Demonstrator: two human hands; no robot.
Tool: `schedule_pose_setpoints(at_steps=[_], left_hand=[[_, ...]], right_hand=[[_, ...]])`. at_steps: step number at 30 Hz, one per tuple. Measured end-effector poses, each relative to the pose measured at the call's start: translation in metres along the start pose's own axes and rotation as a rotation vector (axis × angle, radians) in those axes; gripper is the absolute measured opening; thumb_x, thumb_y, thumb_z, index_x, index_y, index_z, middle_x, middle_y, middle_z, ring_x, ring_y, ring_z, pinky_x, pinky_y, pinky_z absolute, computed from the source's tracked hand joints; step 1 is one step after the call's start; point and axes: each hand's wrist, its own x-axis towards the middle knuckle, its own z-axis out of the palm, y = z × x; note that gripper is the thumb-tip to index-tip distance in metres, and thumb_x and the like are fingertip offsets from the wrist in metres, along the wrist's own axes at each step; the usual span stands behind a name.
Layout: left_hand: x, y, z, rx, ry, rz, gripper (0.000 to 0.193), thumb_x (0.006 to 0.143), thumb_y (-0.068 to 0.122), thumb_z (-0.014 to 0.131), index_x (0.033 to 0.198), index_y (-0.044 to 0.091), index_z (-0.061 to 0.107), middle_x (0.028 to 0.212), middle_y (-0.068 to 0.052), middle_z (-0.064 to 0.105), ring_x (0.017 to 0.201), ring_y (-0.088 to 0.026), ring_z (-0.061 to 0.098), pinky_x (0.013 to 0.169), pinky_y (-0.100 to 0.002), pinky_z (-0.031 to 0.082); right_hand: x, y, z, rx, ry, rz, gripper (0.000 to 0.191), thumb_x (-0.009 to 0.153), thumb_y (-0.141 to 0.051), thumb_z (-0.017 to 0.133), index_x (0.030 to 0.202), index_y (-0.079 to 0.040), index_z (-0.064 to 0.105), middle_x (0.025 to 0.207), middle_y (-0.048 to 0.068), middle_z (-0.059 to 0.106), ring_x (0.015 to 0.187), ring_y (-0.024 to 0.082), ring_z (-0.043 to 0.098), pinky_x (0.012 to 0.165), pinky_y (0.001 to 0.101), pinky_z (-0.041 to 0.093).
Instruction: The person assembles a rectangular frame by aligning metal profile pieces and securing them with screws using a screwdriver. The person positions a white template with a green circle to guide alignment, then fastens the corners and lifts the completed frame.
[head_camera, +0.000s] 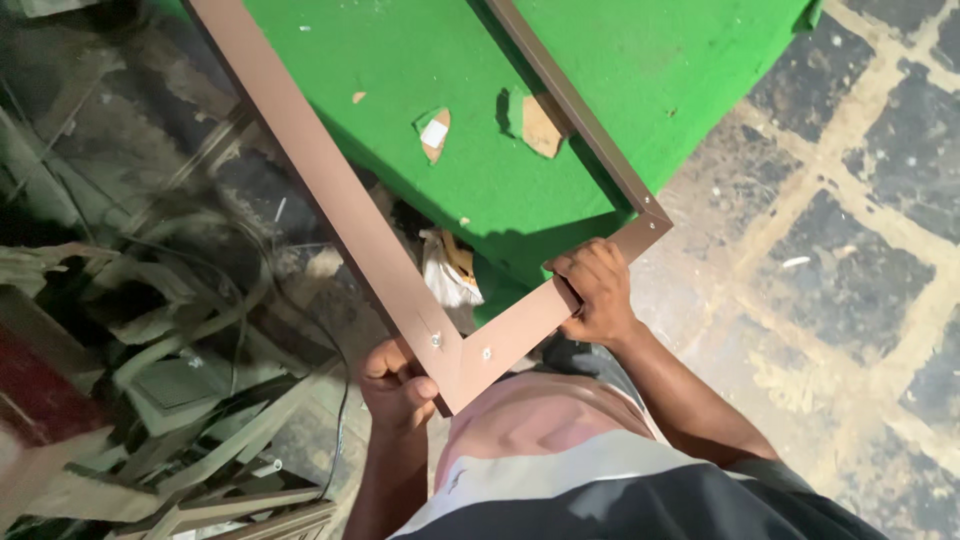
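Brown frame (400, 270), flat-faced and rectangular, held tilted over the near edge of a green-covered worktop (640, 60), far end running out of view past the top of the picture. Near corner just in front of the torso, mitred, with two small screws (436, 341) on its face, one on each side of the joint. Second corner to the right, over the edge of the green cover, also mitred, with a small screw head near the joint. Long left rail slanting up to the top left; right rail slanting up across the green surface.

Left hand (397, 385) closed around the near corner, thumb on the face of the frame, fingers curled underneath. Right hand (597, 290) clenched on the short near rail, close to the right corner, fingers wrapped over the upper edge, knuckles up. Both hands gripping firmly, neither spread.

On the green cover, inside the frame's opening: a few torn patches showing bare board (543, 125) beneath, one with a small white scrap (434, 133). Below the worktop's edge, between the rails, a crumpled white bag (447, 275). To the left, a heap of pale wood offcuts and strips (200, 400) with a thin black cable (330, 380) trailing across. To the right, a floor of dark stone slabs (850, 270) with wide pale joints. At the bottom, a shirt in pink, pale grey and dark bands (560, 470).
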Motion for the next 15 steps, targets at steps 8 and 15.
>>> schedule_pose_setpoints(at_steps=[8, 15], left_hand=[[-0.024, 0.020, 0.052, 0.069, -0.083, 0.112, 0.045, 0.080, 0.005, 0.088, 0.073, 0.011, 0.044, 0.073, -0.003, 0.057, 0.067, -0.014, 0.054, 0.061, -0.031, 0.041], [-0.060, 0.017, 0.088, 0.214, -0.063, 0.117, 0.046, 0.080, 0.014, 0.089, 0.073, 0.012, 0.043, 0.074, -0.003, 0.056, 0.067, -0.011, 0.053, 0.058, -0.029, 0.041]], right_hand=[[-0.029, -0.049, -0.029, 0.020, 0.007, 0.031, 0.042, 0.072, -0.030, 0.073, 0.102, -0.002, 0.066, 0.086, 0.015, 0.058, 0.080, 0.037, 0.055, 0.074, 0.0469, 0.041], [-0.054, -0.056, -0.075, 0.024, -0.235, 0.009, 0.041, 0.069, -0.025, 0.071, 0.102, -0.002, 0.066, 0.091, 0.017, 0.063, 0.087, 0.042, 0.061, 0.082, 0.0501, 0.048]])
